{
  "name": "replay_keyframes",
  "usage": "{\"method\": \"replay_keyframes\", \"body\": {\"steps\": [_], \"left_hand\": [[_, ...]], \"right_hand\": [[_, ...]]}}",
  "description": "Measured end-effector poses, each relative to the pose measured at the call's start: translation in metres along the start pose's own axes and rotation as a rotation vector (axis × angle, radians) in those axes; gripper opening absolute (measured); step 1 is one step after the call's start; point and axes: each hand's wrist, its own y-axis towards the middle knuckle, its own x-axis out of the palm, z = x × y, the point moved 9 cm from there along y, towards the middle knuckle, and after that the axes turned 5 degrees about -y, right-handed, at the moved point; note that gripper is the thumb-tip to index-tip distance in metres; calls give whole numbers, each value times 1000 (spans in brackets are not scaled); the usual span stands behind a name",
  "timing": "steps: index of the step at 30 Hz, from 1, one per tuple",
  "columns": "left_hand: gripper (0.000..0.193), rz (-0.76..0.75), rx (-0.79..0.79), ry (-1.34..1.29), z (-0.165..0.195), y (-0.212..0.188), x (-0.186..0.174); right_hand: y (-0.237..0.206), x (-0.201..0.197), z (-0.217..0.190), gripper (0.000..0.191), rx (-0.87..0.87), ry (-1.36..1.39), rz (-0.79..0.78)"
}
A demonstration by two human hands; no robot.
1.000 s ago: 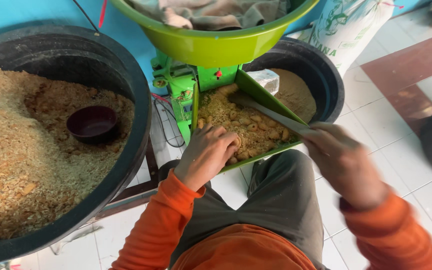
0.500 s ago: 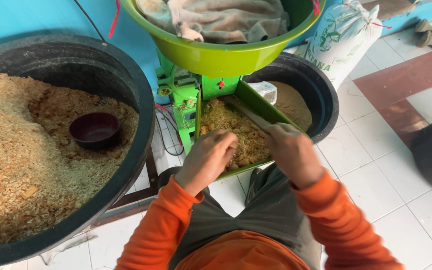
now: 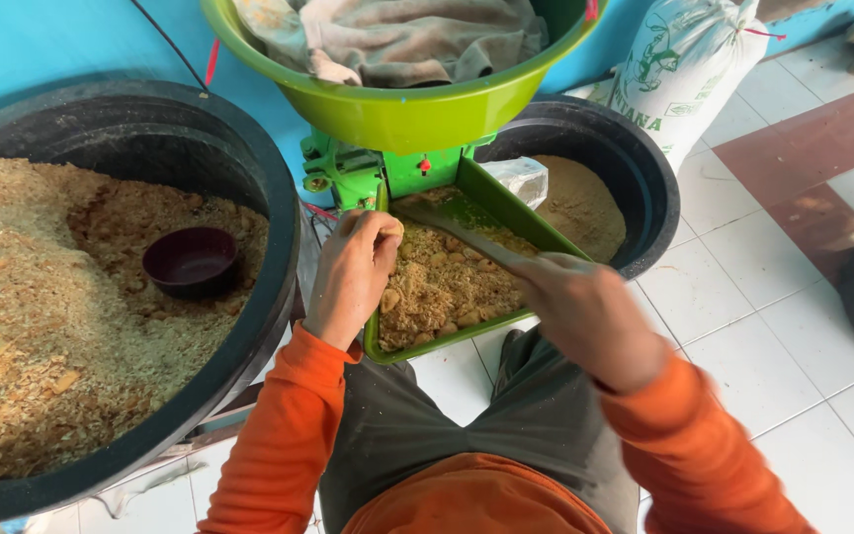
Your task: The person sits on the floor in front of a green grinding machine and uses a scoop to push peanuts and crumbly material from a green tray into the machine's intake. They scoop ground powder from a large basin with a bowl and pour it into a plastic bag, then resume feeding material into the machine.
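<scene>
Your left hand (image 3: 351,277) has slid up the tray's left rim since half a sec ago, and your right has pulled back toward you w/ the blade drawn along.

Far left: big black tub (image 3: 249,178) heaped w/ coarse tan meal, small dark bowl (image 3: 193,262) sitting in it, untouched. Next, left hand w/ fingers (image 3: 373,229) curled shut at the upper left of the green tray (image 3: 506,203); can't tell if they pinch any crumbs. Tray slopes out from under the green hopper bowl (image 3: 397,114) (cloth piled inside) and is about half covered in tan chunks (image 3: 442,287). Right hand (image 3: 585,316) is closed round the handle of a long flat blade (image 3: 457,232) lying across the mix.

To scrape well, I'd keep the blade flat on the tray floor, short strokes, left fingers clear of its edge. Beyond: second black tub (image 3: 644,168) w/ finer powder, white sack (image 3: 694,69).
</scene>
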Motion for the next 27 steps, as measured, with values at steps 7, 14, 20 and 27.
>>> {"method": "replay_keyframes", "body": {"steps": [7, 14, 20, 27], "left_hand": [[13, -70, 16, 81, -8, 1, 11], [22, -323, 110, 88, -47, 31, 77], [18, -390, 245, 272, -63, 13, 91], [18, -527, 146, 307, -56, 1, 88]], "right_hand": [[0, 28, 25, 30, -79, -220, 154], [-35, -79, 20, 25, 221, -184, -45], [-17, -76, 3, 25, 167, -178, -57], [-3, -53, -2, 20, 72, -289, 19]]}}
